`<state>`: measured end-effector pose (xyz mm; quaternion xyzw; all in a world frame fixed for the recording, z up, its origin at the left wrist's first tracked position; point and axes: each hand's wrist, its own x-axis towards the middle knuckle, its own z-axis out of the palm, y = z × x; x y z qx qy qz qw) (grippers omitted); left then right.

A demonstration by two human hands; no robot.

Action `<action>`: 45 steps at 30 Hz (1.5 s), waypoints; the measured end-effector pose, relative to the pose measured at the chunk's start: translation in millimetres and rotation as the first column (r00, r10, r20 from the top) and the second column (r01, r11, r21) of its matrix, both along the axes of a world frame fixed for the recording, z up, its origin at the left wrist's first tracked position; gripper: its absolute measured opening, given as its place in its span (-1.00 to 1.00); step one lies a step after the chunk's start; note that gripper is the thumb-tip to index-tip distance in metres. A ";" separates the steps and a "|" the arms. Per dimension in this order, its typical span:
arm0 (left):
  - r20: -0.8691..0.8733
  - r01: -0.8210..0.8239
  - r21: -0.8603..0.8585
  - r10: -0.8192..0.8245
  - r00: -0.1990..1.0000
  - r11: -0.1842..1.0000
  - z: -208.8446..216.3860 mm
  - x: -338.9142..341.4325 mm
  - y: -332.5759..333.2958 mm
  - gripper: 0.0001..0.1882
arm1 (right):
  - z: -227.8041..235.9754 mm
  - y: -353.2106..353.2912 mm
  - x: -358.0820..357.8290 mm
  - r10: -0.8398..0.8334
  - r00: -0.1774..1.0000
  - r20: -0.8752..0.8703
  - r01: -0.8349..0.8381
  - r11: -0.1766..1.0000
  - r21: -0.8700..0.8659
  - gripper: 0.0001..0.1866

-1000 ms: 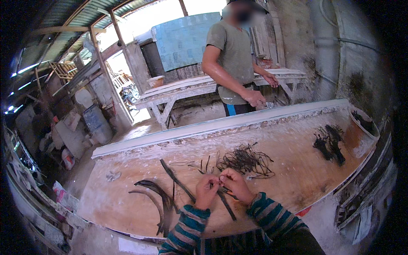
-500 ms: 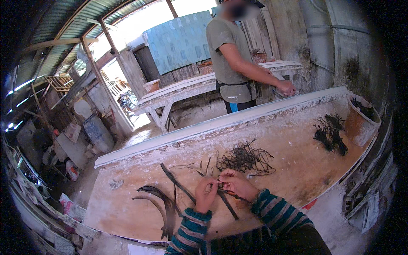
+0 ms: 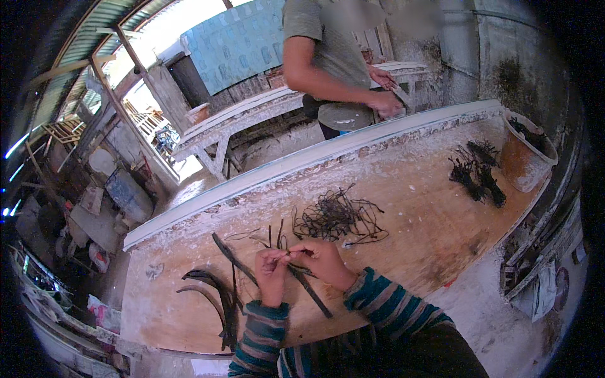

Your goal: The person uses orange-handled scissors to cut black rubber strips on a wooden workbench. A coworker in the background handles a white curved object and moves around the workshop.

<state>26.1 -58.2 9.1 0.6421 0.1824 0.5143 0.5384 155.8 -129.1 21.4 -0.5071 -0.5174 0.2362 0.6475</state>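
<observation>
My left hand (image 3: 272,272) and my right hand (image 3: 322,259) meet above the wooden tabletop, fingertips pinched on a thin dark strand (image 3: 283,242) that loops up between them. Most of the strand is hidden by my fingers. Under and beside my hands lie straight black strips (image 3: 313,296), one angled toward me. Left of my left hand rest several wider, curved black strips (image 3: 217,291). Just beyond my right hand spreads a loose tangle of thin black cords (image 3: 337,217).
Tied black bundles (image 3: 477,176) lie at the right, beside a dusty orange bucket (image 3: 526,173) with dark material inside. A raised pale ledge (image 3: 328,165) edges the table's far side. Across it stands a person in a grey shirt (image 3: 340,63), near a long white bench (image 3: 252,116).
The view has shifted, so the table sits further left and higher. My hands stay together, pinching. The person opposite has leaned forward, both hands now visible at a thin flat object.
</observation>
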 end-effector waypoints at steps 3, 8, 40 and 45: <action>0.042 0.017 -0.020 -0.017 0.999 1.000 -0.3 0.6 1.5 -0.75 | 6.0 -3.2 0.4 -0.011 1.000 0.025 0.011 1.000 0.029 -0.86; 0.015 -0.028 0.022 0.027 1.000 0.999 4.1 -0.6 -1.9 -0.76 | 9.7 -5.3 -1.0 -0.069 0.991 0.116 0.059 0.994 0.088 -0.83; -0.138 -0.079 0.089 0.091 0.986 0.993 2.3 5.9 -9.5 -0.90 | -16.5 10.2 -0.1 0.017 0.988 0.153 -0.030 0.996 0.087 -0.86; -0.039 0.064 -0.086 -0.067 0.997 0.994 -2.7 7.4 -4.1 -0.88 | -24.6 14.1 0.6 0.222 0.958 -0.183 -0.226 0.974 0.000 -0.88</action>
